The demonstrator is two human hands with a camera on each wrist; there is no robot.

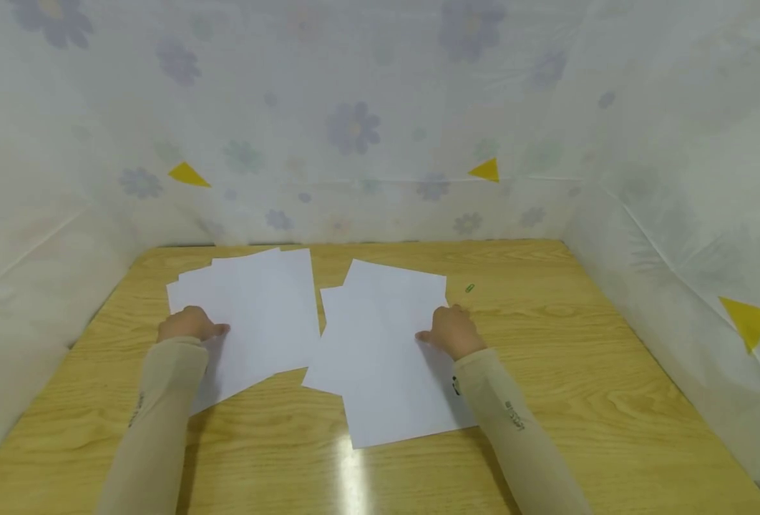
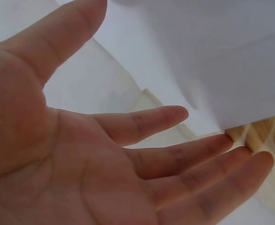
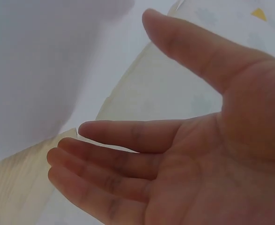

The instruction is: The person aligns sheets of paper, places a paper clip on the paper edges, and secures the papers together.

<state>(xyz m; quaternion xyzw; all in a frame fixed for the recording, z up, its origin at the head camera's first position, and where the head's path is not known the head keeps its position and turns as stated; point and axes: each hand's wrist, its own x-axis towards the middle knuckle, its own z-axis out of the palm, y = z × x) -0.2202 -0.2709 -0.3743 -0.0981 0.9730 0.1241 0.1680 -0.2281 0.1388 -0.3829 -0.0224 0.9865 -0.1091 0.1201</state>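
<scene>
Head view: on wood-grain tabletop (image 1: 277,436), left group of white paper sheets (image 1: 257,315), overlapping and fanned; beside it, right group of white paper sheets (image 1: 386,350), overlapping at differing angles; inner edges of both groups meeting near mid-table, contact or overlap not determinable; at outer edge of left group, left hand (image 1: 190,325), thumb over paper; at outer edge of right group, right hand (image 1: 454,332), thumb over paper; beige sleeve (image 1: 161,415) on each arm; just beyond right hand, green paper clip (image 1: 469,288); at rear, flower-patterned curtain (image 1: 386,86).

Left wrist view: palm exposed, fingers nearly straight, thumb spread wide, nothing in grasp; white sheet behind thumb and fingers, lower edge near fingertips.

Right wrist view: fingers extended together, thumb well apart, nothing in grasp; white sheet beyond, corner just beside index fingertip.
</scene>
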